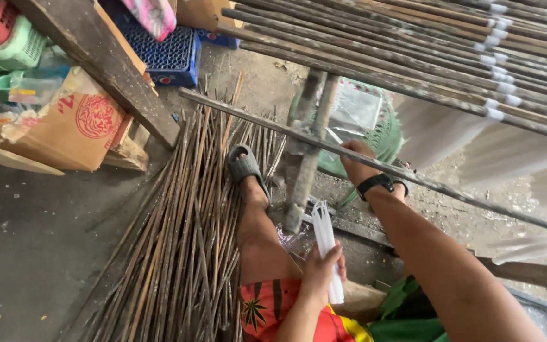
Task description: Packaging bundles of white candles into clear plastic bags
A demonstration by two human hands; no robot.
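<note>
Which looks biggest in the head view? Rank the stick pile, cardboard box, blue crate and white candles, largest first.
1. Stick pile
2. Cardboard box
3. Blue crate, partly hidden and farther off, so unsure against the box
4. White candles, held in the left hand

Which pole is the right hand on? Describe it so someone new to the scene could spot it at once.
Start at the rack of poles filling the upper right, then drop below its front edge. One long grey pole runs alone diagonally from centre-left to the right edge, and the right hand, with a black wristband, grips it. Unlike the racked poles, it lies apart and has no white ties.
</note>
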